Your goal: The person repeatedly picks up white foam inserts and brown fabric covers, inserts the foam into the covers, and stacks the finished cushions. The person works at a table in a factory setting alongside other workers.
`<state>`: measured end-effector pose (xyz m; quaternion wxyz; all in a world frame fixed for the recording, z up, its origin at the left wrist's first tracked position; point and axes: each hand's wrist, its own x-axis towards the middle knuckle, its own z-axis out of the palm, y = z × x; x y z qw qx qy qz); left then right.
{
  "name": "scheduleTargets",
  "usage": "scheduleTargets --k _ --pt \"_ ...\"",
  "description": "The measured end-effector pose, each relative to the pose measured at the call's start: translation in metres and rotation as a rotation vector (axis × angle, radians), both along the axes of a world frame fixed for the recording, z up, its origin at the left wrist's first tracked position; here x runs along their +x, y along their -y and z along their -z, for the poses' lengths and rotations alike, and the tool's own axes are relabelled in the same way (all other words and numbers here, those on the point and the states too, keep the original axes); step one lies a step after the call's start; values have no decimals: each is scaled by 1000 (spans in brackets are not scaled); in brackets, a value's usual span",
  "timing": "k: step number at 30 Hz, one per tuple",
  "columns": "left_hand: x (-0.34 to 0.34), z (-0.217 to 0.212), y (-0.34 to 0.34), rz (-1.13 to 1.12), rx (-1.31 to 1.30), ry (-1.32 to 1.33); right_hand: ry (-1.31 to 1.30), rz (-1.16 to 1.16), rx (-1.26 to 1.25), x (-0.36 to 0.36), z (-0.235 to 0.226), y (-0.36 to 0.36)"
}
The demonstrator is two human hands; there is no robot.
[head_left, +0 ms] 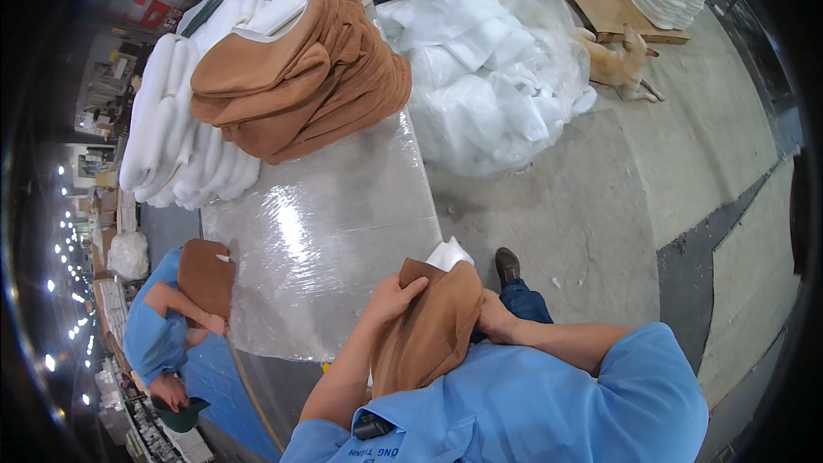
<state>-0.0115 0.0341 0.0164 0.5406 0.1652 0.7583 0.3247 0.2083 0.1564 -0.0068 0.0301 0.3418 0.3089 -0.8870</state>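
Head view shows the left hand (393,297) and right hand (492,319) both grasping a folded brown terry towel (433,326) held against the chest, at the near edge of the plastic-wrapped table (326,223). Folding looks about finished; setting it on the stacked brown towel pile (300,77) would call for a long forward reach.

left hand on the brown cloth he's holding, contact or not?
Touching. The head view shows the left hand lying flat on the brown cloth, fingers pressed over its upper edge with no gap. The right hand grips the cloth's other side.
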Motion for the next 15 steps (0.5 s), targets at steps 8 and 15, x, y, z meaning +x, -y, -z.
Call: scheduleTargets --k 8,15 --pt "-5 13 -18 123 -13 -407 118 402 -237 -16 23 36" --pt "-32 35 -32 173 -18 -158 87 748 -245 -63 13 54"
